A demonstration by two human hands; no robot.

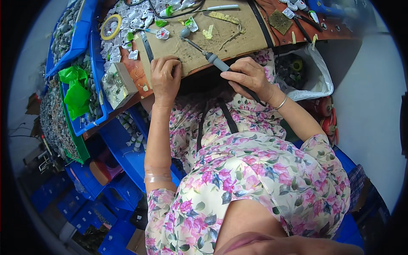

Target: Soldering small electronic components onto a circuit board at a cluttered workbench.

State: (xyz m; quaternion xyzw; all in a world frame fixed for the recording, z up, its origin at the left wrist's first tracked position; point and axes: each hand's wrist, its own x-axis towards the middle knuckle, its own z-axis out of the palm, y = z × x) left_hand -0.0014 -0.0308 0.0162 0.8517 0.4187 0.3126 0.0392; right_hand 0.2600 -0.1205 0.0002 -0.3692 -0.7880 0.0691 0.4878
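My right hand (250, 78) is closed round the dark handle of a soldering iron (219, 63), whose metal tip slants up and left over a brown cardboard sheet (229, 40). Close to the tip sits a small grey round piece (185, 32) on the cardboard. At the sheet's near left edge, my left hand (165, 78) is closed with its fingers curled down. Something small and dark shows at its fingertips, too hidden to name. Beyond it lie a white-and-green plastic part (191, 24) and another white part (162, 33) with a thin blue-and-clear tool beside it.
White plastic parts (136, 17) heap at the far left around a yellow tape roll (103, 30). Blue bins (70, 55) hold many grey pieces; a green bag (76, 91) lies in one. Pliers (302, 29) rest at the right, above a white-lined bin (325, 80).
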